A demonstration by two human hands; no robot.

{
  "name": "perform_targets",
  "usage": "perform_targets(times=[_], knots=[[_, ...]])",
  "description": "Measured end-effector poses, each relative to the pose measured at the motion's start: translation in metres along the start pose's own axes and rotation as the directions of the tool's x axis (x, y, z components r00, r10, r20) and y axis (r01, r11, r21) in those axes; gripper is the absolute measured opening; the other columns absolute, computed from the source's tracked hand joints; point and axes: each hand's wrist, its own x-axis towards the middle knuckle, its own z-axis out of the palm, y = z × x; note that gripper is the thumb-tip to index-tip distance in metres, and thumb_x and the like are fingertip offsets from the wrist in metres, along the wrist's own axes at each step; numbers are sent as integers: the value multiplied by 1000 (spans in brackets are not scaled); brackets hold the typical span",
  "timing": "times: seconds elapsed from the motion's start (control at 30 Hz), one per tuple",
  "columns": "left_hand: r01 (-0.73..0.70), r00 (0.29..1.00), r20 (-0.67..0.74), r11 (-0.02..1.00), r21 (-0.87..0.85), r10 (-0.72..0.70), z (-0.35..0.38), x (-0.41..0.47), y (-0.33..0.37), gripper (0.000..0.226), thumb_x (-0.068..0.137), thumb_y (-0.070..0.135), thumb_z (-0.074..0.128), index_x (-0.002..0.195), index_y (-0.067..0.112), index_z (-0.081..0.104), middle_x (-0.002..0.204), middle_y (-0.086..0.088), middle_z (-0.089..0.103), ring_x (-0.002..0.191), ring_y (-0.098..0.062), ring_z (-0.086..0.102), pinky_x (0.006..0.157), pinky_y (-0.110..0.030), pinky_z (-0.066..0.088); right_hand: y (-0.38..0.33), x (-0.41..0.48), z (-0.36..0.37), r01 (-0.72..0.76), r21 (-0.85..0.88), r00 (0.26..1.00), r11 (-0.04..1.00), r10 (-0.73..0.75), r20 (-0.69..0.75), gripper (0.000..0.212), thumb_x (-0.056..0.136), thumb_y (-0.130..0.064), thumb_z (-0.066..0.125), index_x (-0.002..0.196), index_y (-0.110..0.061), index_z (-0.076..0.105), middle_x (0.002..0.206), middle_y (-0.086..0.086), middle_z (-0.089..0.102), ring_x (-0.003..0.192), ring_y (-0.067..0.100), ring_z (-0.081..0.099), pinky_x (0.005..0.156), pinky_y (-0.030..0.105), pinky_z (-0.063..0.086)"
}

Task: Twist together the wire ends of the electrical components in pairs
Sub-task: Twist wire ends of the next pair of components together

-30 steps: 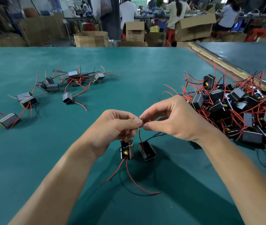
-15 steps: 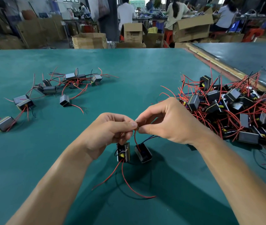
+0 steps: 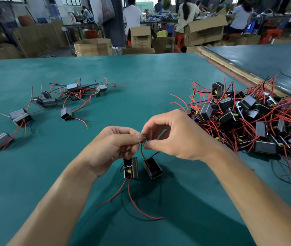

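The one camera sits on my head, facing forward and down over the green table [image 3: 150,77], with my left hand [image 3: 116,148] and right hand [image 3: 178,137] near.

Right: tangled pile of components [image 3: 251,121] blocks the way (wires [image 3: 180,103] spill outward).
Left: scattered components [image 3: 52,102], gaps between.
Centre: open table [image 3: 150,77] to far edge.

Green bench [image 3: 141,71], second bench [image 3: 265,57] at right, cardboard boxes [image 3: 93,47], red stools [image 3: 269,35] and workers [image 3: 187,15] behind.

Two hands [image 3: 113,148] [image 3: 178,137], two components [image 3: 130,167] [image 3: 152,168] beneath, one heap [image 3: 247,121].
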Motion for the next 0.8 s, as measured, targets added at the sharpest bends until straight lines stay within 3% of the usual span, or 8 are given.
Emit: perform_targets(times=[0.1,0.2,0.3,0.43,0.6,0.73,0.8], knots=[[-8,1000,-1,1000,9,8,0,0,0,10,67,22,69,61,14,68,52,-1,53,45,-6,44,46,-15,38,0,0,3,-3,-22,1000,1000,2,-14,16,72,-16,86,80,-19,72,73,-4,72,66,11,67,70,39,56],[-8,1000,-17,1000,7,8,-1,0,0,10,69,21,69,64,13,70,54,-1,53,47,-6,44,47,-14,37,0,0,4,5,5,999,1000,-5,-48,4,81,-20,79,81,-17,76,71,-4,73,64,13,66,65,35,55],[-13,1000,-14,1000,18,13,-2,1,-2,9,76,16,67,69,12,71,55,-1,54,48,-6,47,47,-14,38,0,0,3,-3,-8,997,1000,3,-77,10,86,-23,73,80,-17,78,67,-4,72,61,19,63,62,40,53],[-49,999,9,997,57,48,-5,1,-3,5,74,12,75,70,13,72,55,-1,54,48,-7,46,48,-15,38,2,2,2,-62,112,996,992,69,-57,12,85,-20,74,76,-13,75,67,6,71,58,27,60,63,45,53],[-117,993,39,987,110,114,-2,-2,-1,11,75,18,74,74,7,71,54,-4,55,49,-10,44,48,-16,37,3,1,0,-191,221,982,956,187,38,18,88,-16,73,74,-6,69,62,3,67,57,13,60,63,35,53],[-211,977,9,946,248,215,0,-3,-2,12,86,3,68,76,-1,70,56,-6,58,50,-13,48,48,-20,41,0,-1,-1,-285,263,955,922,249,163,25,96,-12,62,71,-13,63,59,-4,61,54,11,57,56,22,51],[-260,962,7,910,322,272,1,-4,-2,14,88,2,67,74,3,70,55,-5,60,50,-14,49,48,-23,41,-4,0,-1,-318,248,940,915,269,211,28,99,-10,56,72,-13,60,60,-2,57,53,10,54,55,22,49]])
